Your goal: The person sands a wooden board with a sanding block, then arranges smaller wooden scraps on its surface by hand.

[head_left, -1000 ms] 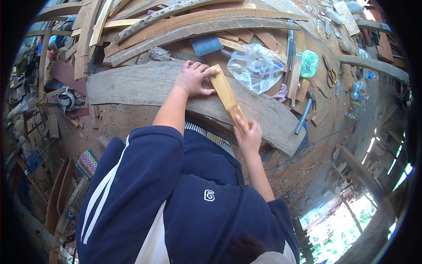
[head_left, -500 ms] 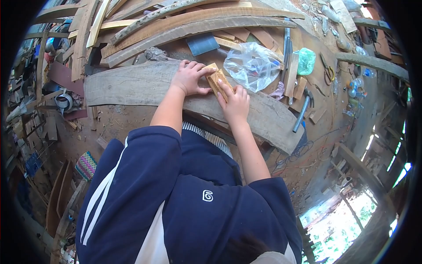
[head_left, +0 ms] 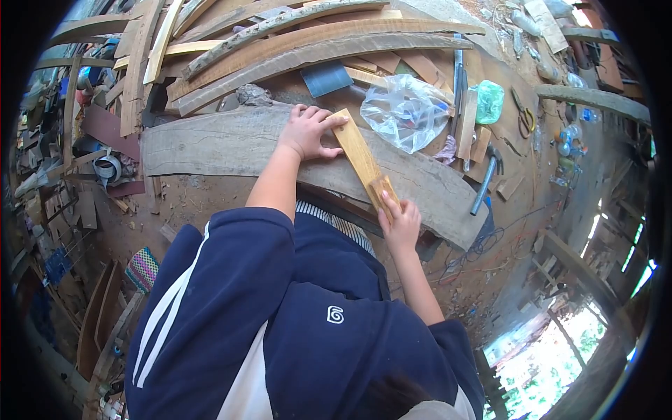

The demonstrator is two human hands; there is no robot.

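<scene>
A short, smooth strip of light wood (head_left: 359, 150) lies slantwise across a long grey plank (head_left: 217, 143). My left hand (head_left: 306, 133) grips the far end of the strip, its fingers over the top and its thumb at the side. Lower down, my right hand (head_left: 401, 220) is closed on a small wooden block (head_left: 381, 189) that rests on the strip's near end. The underside of the block is hidden.
A clear plastic bag (head_left: 406, 115) and a dark blue sheet (head_left: 326, 78) lie beyond the plank. A hammer (head_left: 484, 183) rests at its right end, with yellow-handled scissors (head_left: 523, 115) farther right. Long curved boards (head_left: 315, 56) are stacked at the back.
My right hand has slid the block down along the strip towards me and to the right, uncovering the strip's upper part. My left hand stays at the far end.
</scene>
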